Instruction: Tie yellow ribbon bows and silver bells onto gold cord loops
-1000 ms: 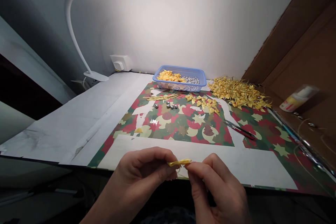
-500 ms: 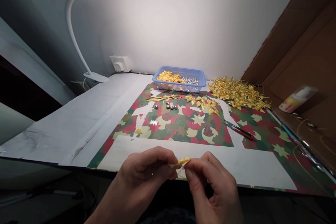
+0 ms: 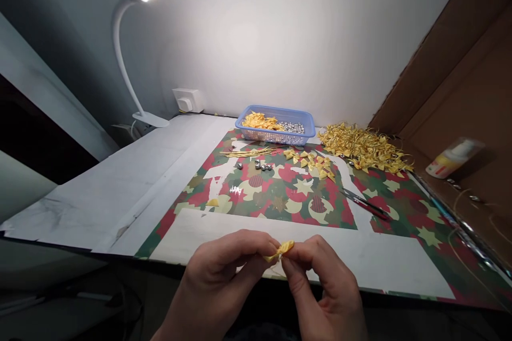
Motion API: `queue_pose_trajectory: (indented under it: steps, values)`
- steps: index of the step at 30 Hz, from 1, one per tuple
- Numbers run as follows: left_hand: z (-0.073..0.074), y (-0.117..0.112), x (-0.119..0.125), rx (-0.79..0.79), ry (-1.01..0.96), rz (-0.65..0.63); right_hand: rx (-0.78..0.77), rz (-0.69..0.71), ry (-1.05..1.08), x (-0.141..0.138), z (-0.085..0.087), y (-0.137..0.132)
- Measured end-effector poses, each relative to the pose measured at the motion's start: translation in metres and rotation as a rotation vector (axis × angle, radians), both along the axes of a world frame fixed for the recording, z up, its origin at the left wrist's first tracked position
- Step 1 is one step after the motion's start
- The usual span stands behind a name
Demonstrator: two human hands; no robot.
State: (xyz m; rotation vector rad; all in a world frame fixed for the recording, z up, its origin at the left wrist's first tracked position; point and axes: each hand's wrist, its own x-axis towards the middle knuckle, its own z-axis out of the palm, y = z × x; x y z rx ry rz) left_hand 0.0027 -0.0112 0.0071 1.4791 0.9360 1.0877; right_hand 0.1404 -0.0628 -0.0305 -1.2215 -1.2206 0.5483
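A small yellow ribbon bow (image 3: 286,248) is pinched between my two hands above the front edge of the table. My left hand (image 3: 228,272) grips its left side with thumb and forefinger. From the right, my right hand (image 3: 324,282) pinches it near the middle, where a thin cord or wire hangs below. Part of the bow is hidden by my fingertips. Farther back on the patterned sheet lie loose yellow bows (image 3: 310,162), a bundle of thin yellow strips (image 3: 250,153) and several small silver bells (image 3: 263,165).
A blue basket (image 3: 276,112) holds yellow bows and silver pieces. Right of it is a heap of yellow bows with ties (image 3: 360,146). Tweezers or slim scissors (image 3: 366,203) lie on the right. A bottle (image 3: 452,159) rests by the cardboard wall (image 3: 460,74). A lamp (image 3: 122,58) stands back left.
The bow has turned and shows more of its loop. My left hand has shifted slightly right, closer to my right hand. The camera view has tilted a little.
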Motion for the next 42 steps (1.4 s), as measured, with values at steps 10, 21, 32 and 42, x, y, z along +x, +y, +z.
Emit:
queue_pose_trajectory:
  steps: [10,21,32,42]
  values:
    - [0.000,-0.005,0.005,-0.039,0.080,0.110,-0.153,-0.188,0.028,-0.007,0.001,-0.004]
    - [-0.010,0.009,-0.009,0.576,0.265,-0.115,-0.092,0.230,-0.347,0.039,0.026,0.017]
    - [-0.019,0.009,-0.009,0.506,0.246,-0.187,-0.141,0.292,-0.454,0.027,0.042,0.037]
    - [0.003,0.013,-0.015,-0.491,-0.285,-0.267,-0.380,0.457,0.767,0.031,0.037,0.087]
